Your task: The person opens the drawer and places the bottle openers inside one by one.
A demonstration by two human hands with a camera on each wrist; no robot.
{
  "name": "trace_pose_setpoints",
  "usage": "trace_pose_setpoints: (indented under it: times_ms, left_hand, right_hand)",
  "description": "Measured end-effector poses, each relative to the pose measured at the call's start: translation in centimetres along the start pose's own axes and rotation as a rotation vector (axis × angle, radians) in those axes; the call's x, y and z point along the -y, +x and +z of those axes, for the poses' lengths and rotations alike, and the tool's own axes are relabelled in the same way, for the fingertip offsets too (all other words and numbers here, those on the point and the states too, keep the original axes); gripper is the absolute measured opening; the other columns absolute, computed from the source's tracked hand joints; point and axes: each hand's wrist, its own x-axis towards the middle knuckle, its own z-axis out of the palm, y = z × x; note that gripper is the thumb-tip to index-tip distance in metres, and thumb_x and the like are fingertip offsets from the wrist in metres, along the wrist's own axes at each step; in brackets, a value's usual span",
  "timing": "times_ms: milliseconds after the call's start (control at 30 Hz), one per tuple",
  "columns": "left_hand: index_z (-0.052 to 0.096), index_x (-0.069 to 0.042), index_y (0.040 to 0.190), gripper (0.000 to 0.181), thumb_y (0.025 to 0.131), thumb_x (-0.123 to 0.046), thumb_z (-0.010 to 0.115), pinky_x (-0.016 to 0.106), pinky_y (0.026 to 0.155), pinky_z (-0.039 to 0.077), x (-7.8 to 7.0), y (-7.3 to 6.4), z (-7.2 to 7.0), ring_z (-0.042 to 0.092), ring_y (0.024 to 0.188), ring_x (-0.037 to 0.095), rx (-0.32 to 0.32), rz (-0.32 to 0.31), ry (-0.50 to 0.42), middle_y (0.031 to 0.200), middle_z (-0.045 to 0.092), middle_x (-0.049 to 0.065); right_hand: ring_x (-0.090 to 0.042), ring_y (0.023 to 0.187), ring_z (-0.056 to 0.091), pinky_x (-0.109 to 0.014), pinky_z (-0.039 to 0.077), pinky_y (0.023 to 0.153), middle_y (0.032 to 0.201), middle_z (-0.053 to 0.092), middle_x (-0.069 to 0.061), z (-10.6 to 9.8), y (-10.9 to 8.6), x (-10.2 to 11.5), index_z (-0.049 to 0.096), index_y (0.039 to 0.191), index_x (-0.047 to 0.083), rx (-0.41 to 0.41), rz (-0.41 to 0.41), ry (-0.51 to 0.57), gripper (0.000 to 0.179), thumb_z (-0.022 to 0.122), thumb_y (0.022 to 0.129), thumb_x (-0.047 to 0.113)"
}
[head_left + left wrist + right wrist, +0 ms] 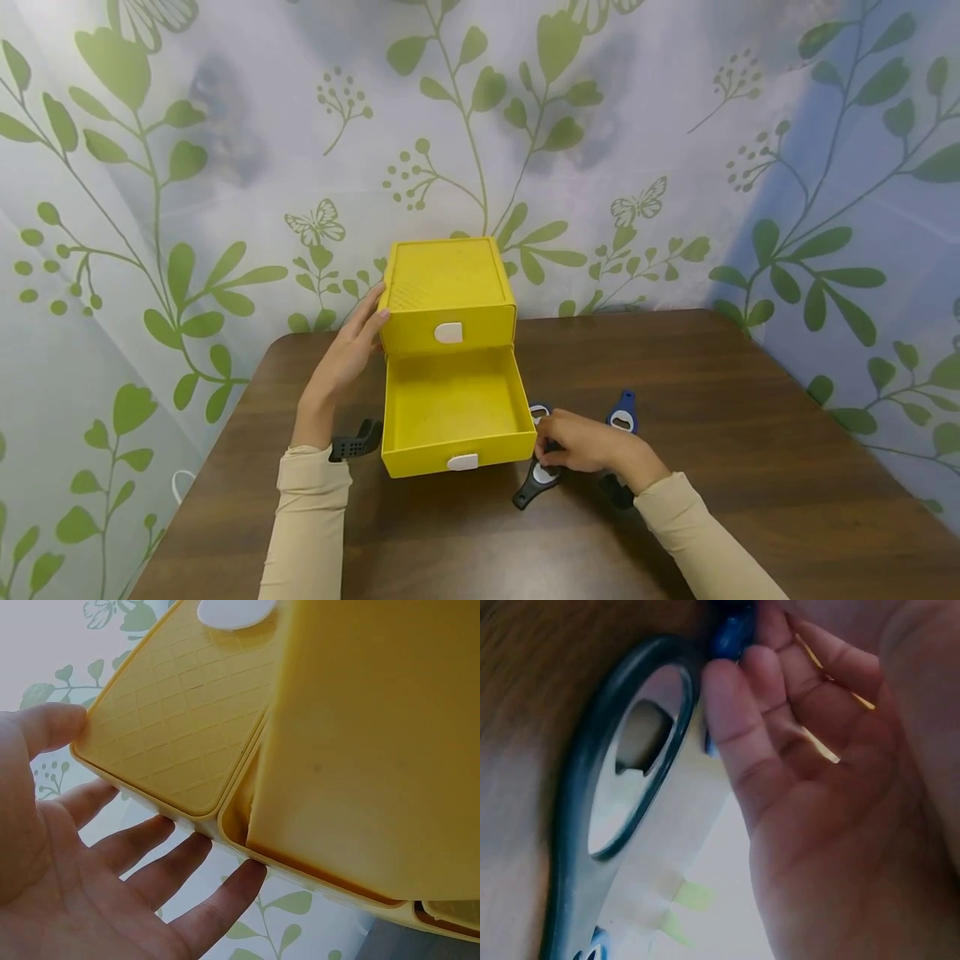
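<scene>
A yellow two-drawer box [450,271] stands on the table, its lower drawer [450,412] pulled out and bare inside. My left hand [347,354] rests against its left side, thumb [56,726] at the front edge of the upper drawer and fingers spread along the side. Just right of the lower drawer, my right hand [581,442] pinches a blue bottle opener [538,410] with curled fingers, which hide most of it. Beside those fingertips lies a black bottle opener [562,877] with a metal plate in its oval head.
Another blue bottle opener [623,412] lies on the brown table [712,467] right of my right hand. Behind stands a wall covering [660,125] with a green leaf print. White pull tabs [462,462] stick out from the drawer fronts.
</scene>
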Motion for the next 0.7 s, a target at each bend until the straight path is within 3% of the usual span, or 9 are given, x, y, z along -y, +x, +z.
trace_pose_setpoints:
  times_ms: [233, 700]
  left_hand:
    - [0.014, -0.034, 0.167, 0.065, 0.110, -0.051, 0.041, 0.066, 0.119, 0.030, -0.01, -0.01, 0.02, 0.019, 0.158, 0.023, 0.000, 0.004, 0.002, 0.173, 0.009, -0.010]
    - [0.015, -0.035, 0.166, 0.065, 0.110, -0.051, 0.041, 0.066, 0.119, 0.029, 0.05, -0.10, 0.01, 0.019, 0.157, 0.024, -0.003, -0.008, 0.004, 0.173, 0.009, -0.007]
  right_hand:
    - [0.000, 0.072, 0.057, -0.021, 0.054, 0.070, 0.086, 0.068, 0.012, -0.22, 0.10, -0.13, 0.073, 0.098, 0.014, -0.010, 0.041, 0.118, 0.006, 0.078, 0.093, 0.014]
    - [-0.005, 0.075, 0.056, -0.022, 0.053, 0.072, 0.088, 0.067, 0.011, -0.61, -0.12, 0.34, 0.074, 0.098, 0.012, 0.001, 0.087, 0.156, 0.016, 0.080, 0.084, 0.008]
